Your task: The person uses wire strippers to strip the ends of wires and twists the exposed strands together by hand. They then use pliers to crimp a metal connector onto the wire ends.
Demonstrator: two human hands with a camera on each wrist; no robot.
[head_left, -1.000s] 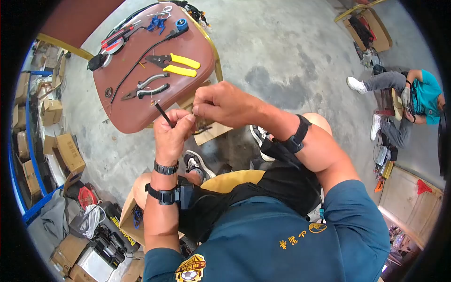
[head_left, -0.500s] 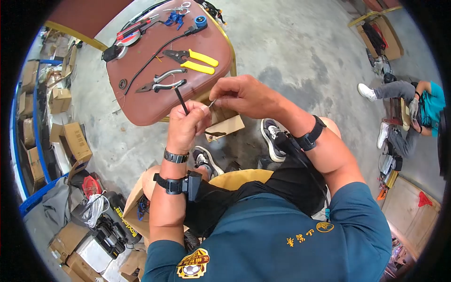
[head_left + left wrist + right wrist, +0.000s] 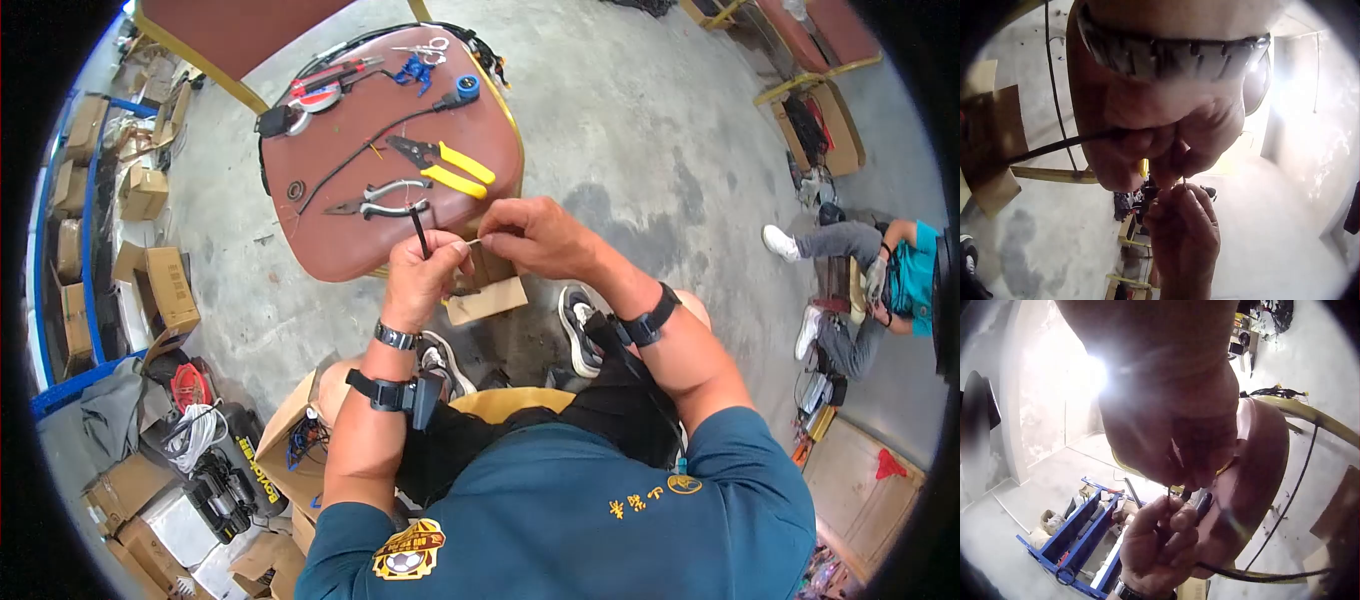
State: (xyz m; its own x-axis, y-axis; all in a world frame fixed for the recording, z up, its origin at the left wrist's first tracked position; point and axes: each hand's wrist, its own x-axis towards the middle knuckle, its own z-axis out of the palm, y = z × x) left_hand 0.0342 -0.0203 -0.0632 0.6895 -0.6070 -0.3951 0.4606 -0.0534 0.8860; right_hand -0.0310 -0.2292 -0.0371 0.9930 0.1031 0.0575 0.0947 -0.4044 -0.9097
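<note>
My left hand (image 3: 420, 278) grips a black cable (image 3: 418, 230), one end of which sticks up past the thumb. In the left wrist view the cable (image 3: 1054, 147) runs out from the fist to the side. A thin bare-looking wire (image 3: 474, 241) spans the small gap between both hands. The right hand (image 3: 545, 240) pinches the wire's far end between thumb and fingertips; the left thumb and forefinger hold the near end. Just beyond the left hand, on a brown padded chair seat (image 3: 330, 245), lie grey-handled pliers (image 3: 385, 199) and yellow-handled wire strippers (image 3: 455, 172).
Farther back on the seat are a plug with a blue face (image 3: 466, 88), scissors (image 3: 433, 50) and a white tape roll (image 3: 318, 98). A cardboard box (image 3: 490, 300) is on the floor below the hands. Boxes fill a blue shelf (image 3: 88, 240) at left; another person (image 3: 900, 275) sits at right.
The head view has shifted, so the seat appears farther right. My right fingertips, close against the left ones at first, have drawn slightly apart, with the thin wire showing between them.
</note>
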